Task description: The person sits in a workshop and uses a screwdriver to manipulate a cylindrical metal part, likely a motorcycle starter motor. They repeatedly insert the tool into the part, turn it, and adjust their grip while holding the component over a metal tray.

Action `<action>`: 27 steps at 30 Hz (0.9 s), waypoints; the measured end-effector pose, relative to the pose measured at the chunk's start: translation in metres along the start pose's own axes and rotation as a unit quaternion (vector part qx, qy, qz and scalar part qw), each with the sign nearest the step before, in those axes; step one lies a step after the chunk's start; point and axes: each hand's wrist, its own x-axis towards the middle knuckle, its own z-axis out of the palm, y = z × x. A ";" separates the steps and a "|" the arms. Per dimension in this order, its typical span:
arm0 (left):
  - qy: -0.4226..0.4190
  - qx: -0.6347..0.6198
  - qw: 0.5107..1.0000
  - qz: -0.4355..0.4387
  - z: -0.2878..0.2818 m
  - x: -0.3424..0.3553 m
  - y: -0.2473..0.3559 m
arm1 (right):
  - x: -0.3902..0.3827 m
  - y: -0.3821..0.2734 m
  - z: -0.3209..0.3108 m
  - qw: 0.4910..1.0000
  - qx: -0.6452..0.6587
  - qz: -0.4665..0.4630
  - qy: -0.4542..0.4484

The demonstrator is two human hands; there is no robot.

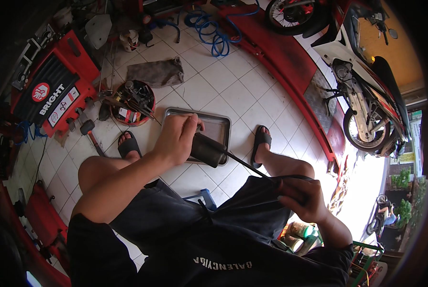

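Note:
My left hand (178, 138) is closed around one end of a dark, cylinder-shaped part (208, 150), tilted down to the right. From the part's lower end a long thin dark rod (248, 166) runs to my right hand (302, 197). That hand is closed on the rod's far end near my right thigh; whatever handle is there is mostly hidden by the fingers. Whether the rod goes into the part or only touches it, I cannot tell. Below the part, a shallow metal tray (229, 125) lies on the tiled floor between my feet.
Left of the tray stands a round tub (152, 106) of tools, with a hammer (92, 136) beside it. A grey rag (155, 72) lies beyond. Red equipment (56, 86) fills the left. On the right are a red ramp (285, 71) and a motorbike (367, 91); blue hose (214, 36) coils far off.

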 end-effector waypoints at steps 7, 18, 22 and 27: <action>0.004 -0.195 0.976 -0.098 -0.009 0.013 -0.020 | 0.048 -0.047 -0.048 0.996 -0.087 0.026 -0.020; -0.030 -0.462 0.827 -0.319 -0.015 0.005 0.002 | 0.026 -0.064 -0.019 0.932 -0.320 -0.169 0.002; -0.044 -0.453 0.833 -0.315 -0.012 0.005 -0.001 | 0.031 -0.067 -0.024 0.929 -0.333 -0.164 0.002; -0.053 -0.461 0.821 -0.332 -0.010 0.004 -0.005 | 0.031 -0.066 -0.025 0.919 -0.356 -0.168 -0.006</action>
